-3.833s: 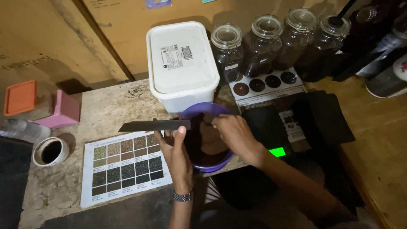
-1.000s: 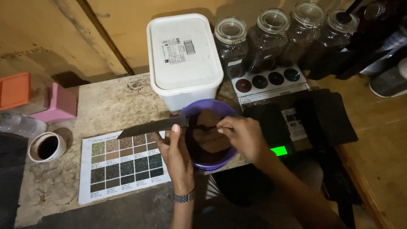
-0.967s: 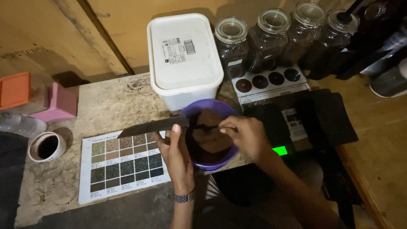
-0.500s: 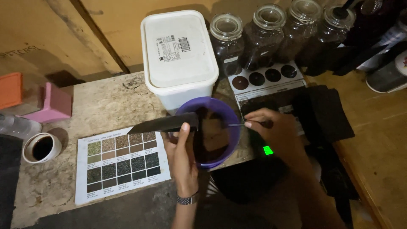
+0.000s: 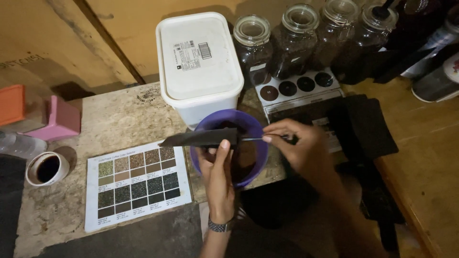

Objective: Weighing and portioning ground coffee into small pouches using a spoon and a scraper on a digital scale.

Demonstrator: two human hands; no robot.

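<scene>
We look down at a stone-topped table [image 5: 119, 119] where our two hands work over a purple bowl [image 5: 228, 148] holding dark brown ground material. Our left hand [image 5: 217, 169] is closed around a flat black scoop-like piece [image 5: 198, 138], thumb pressed on top, holding it level across the bowl's near-left rim. Our right hand [image 5: 299, 150] pinches a thin dark tool [image 5: 260, 139] between thumb and fingers, its tip meeting the inner end of the black piece above the bowl. The hands sit near each other but do not touch. Behind the bowl stands a white lidded tub [image 5: 198, 59], touching or almost touching the rim. To the left lies a printed chart of colour swatches [image 5: 136, 184], and farther left a white cup of dark liquid [image 5: 45, 168]. Glass jars [image 5: 311, 36] of dark contents line the back. To do this well, we judge, we should keep the black piece level and directly over the bowl, and work the thin tool gently so loose grounds fall inside.
</scene>
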